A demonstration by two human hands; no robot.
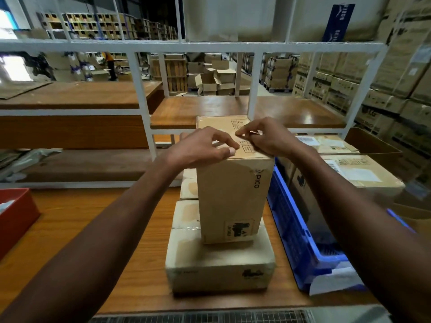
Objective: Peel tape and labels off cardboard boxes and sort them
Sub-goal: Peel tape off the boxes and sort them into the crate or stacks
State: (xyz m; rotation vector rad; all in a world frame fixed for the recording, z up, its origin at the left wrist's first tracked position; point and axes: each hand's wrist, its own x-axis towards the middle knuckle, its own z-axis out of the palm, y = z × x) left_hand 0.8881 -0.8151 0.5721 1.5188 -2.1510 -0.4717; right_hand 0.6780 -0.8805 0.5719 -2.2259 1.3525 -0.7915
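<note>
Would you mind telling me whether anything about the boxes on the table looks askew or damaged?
The upright box stands on end atop the flat box, off-centre toward its far edge. The flat box's front corners look dented. Both hands, left hand and right hand, work at its top.
</note>
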